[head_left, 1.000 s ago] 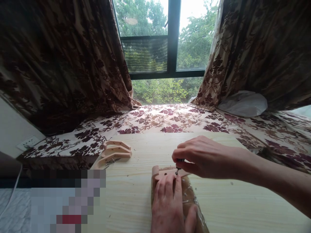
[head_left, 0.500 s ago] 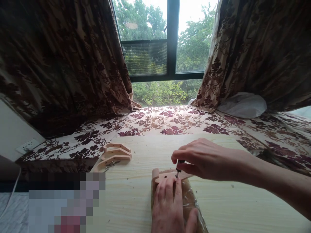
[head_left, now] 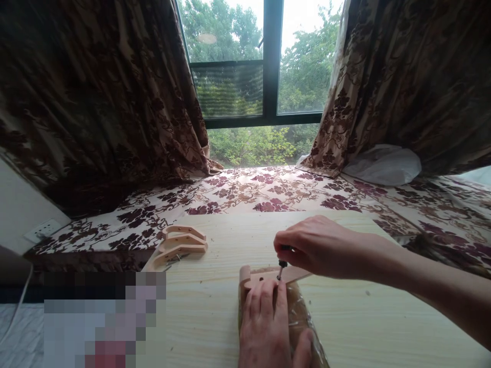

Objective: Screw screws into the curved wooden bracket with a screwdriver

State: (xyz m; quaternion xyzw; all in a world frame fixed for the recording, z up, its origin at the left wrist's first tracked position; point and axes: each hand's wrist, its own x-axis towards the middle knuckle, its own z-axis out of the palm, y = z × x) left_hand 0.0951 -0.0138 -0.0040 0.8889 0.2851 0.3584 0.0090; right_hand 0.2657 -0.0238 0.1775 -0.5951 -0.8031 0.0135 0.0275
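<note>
My right hand is closed around the dark handle of a small screwdriver. Its metal shaft points down, with the tip at a dark screw or hole in a pale wooden hook-shaped piece. That piece lies across one end of a brown block wrapped in clear film or tape. With fingertips along the near edge of the wooden piece, my left hand holds it down on the block; the thumb is apart on the block. A second dark spot shows left of the screwdriver tip.
Several similar wooden pieces rest at the board's left edge, with loose metal screws beside them. The light wooden board meets a flowered cloth before a window. A white plastic bag lies at the right.
My right hand has turned slightly and shifted a little right and up, showing more of the screwdriver. The left hand, the wooden piece and the block stay in place.
</note>
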